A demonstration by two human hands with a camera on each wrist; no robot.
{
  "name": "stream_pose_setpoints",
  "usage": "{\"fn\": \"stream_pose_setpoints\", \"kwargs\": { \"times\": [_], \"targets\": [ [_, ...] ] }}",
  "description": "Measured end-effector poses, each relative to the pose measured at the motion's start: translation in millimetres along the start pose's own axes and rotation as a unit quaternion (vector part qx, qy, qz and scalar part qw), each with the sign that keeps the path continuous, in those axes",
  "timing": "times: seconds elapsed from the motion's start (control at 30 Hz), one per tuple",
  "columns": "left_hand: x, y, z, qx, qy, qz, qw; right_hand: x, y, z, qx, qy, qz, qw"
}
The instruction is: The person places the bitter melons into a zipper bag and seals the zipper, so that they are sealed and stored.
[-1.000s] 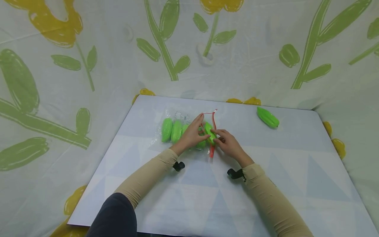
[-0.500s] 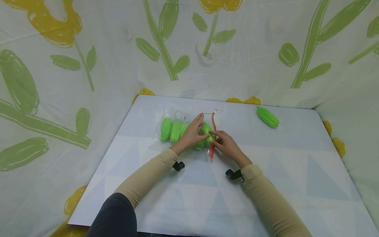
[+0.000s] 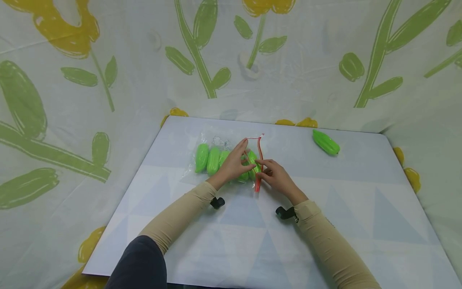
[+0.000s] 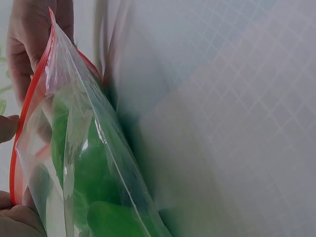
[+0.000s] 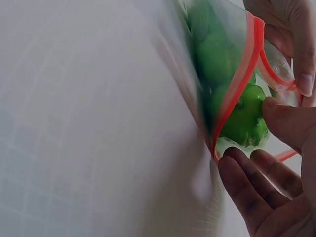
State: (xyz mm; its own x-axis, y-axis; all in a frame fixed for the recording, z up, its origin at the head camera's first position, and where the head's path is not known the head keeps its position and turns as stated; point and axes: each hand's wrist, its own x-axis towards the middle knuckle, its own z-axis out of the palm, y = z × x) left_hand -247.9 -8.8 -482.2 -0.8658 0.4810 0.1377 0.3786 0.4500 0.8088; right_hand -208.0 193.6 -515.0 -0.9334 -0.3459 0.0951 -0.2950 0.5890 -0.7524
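Observation:
A clear zip bag (image 3: 218, 141) with a red zip edge (image 4: 30, 94) lies on the table, several green ribbed, elongated vegetables (image 3: 213, 159) inside it. My left hand (image 3: 234, 159) holds one side of the bag's mouth, its thumb and fingers at the red edge, and the mouth gapes. One more green vegetable (image 5: 247, 116) sits just inside the mouth, its stem end facing out. My right hand (image 3: 277, 176) is at this opening. Its thumb (image 5: 286, 118) reaches the vegetable's end, and its other fingers lie at the lower edge of the mouth.
A single green vegetable (image 3: 326, 142) lies apart at the back right of the white and pale blue patterned table (image 3: 231, 257). A flower-printed curtain (image 3: 306, 72) hangs behind the table and at its sides. Small black cameras (image 3: 217, 202) are strapped at both wrists.
The vegetable that my right hand gripped in front of the bag has gone left into its mouth. My right fingers have loosened from round it; my left hand has barely moved.

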Motion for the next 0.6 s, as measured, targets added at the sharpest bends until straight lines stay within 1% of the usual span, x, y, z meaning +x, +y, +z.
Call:
{"fn": "stream_pose_setpoints", "kwargs": {
  "times": [0.27, 0.4, 0.6],
  "targets": [
    [-1.1, 0.8, -1.0, 0.001, 0.002, 0.001, 1.0, -2, 0, -6, -0.026, 0.02, -0.003, 0.999],
    [-1.2, 1.2, -1.6, 0.004, 0.001, 0.003, 1.0, -4, 2, -10, -0.031, 0.036, 0.008, 0.999],
    [-0.6, 1.0, -1.2, -0.003, 0.0, 0.0, 1.0, -9, 8, -19, -0.045, 0.047, 0.026, 0.998]
  ]
}}
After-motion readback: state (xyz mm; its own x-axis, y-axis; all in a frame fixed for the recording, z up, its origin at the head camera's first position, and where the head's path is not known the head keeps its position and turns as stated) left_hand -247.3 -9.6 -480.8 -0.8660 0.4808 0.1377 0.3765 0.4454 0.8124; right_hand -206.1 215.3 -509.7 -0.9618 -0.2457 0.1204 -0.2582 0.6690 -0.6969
